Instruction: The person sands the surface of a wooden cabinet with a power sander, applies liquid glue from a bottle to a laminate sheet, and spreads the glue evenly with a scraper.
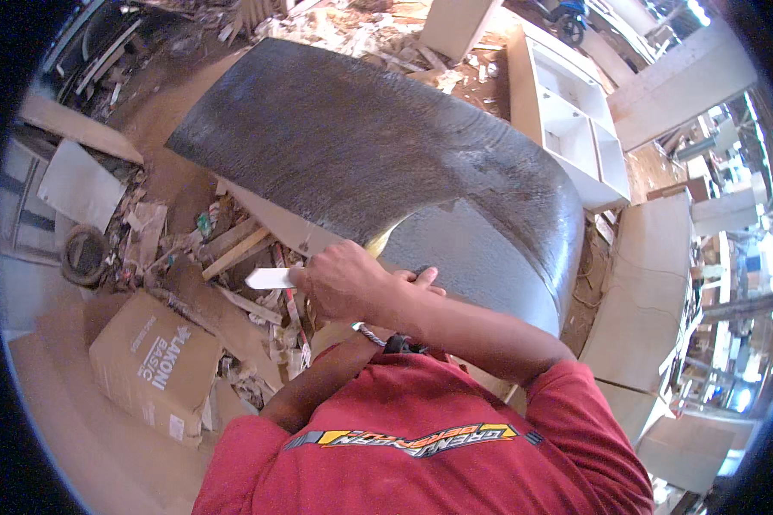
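A large dark sheet (343, 137) with a streaky surface lies in front of me, its right part smoother and bluish grey. My arms cross at its near edge. Closed in a fist, my right hand (339, 279) grips a white flat strip (270, 278), whose end sticks out to the left. A yellowish patch or piece (382, 239) shows just beyond that fist, at the sheet's edge; its kind is unclear. Partly hidden under my right forearm, my left hand (416, 279) has its visible fingers stretched out on the sheet. A bracelet (369, 333) circles the left wrist.
At the left are a cardboard box (159, 365), a tyre-like ring (86, 253) and wood scraps (236, 253). A white open cabinet frame (567, 120) stands beyond the sheet at right. Pale panels (640, 283) run along the right side.
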Demonstrator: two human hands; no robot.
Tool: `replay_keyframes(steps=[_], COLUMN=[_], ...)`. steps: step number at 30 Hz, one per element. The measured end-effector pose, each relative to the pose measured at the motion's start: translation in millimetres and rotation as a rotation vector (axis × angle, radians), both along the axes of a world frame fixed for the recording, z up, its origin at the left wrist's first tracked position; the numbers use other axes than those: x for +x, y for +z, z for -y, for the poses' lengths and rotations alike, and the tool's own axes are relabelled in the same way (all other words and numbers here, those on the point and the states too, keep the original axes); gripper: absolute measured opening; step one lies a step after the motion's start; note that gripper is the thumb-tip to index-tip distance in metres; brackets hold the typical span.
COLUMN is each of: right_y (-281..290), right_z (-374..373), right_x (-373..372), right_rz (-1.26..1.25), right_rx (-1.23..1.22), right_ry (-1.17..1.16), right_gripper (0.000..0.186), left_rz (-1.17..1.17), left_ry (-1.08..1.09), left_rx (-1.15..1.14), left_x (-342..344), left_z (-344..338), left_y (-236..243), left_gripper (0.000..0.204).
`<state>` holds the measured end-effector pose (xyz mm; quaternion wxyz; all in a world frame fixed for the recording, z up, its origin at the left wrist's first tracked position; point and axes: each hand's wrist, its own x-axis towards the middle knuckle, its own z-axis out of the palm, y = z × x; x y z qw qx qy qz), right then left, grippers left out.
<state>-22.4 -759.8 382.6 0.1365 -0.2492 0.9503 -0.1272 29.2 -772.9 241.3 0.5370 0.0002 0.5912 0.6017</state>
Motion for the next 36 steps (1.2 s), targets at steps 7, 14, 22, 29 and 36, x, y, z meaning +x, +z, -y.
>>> replay_keyframes(steps=[7,14,22,29,36], right_y=[77,53,25,-47,-5], right_z=[-76,-130,-110,-93,-102], right_x=[8,-5,-71,-113,-130], right_rz=[-0.473,-0.345,-0.329,-0.287,-0.131], right_rx=[-0.290,-0.142,-0.108,0.263,0.170], right_ry=[-0.318,-0.551,-0.503,-0.524,-0.667], right_gripper=[0.036,0.032,0.027,0.029,0.028], left_rz=[0.020,-0.083,-0.231,-0.237,-0.448], left_ry=[0.341,0.446,0.451,0.488,0.508], left_rx=[0.213,0.096,0.015,0.021,-0.098], left_x=[-2,-56,-132,-142,-140], left_z=[24,72,136,119,122], left_y=[-9,24,18,25,40], left_gripper=[0.033,0.034,0.032,0.035,0.041])
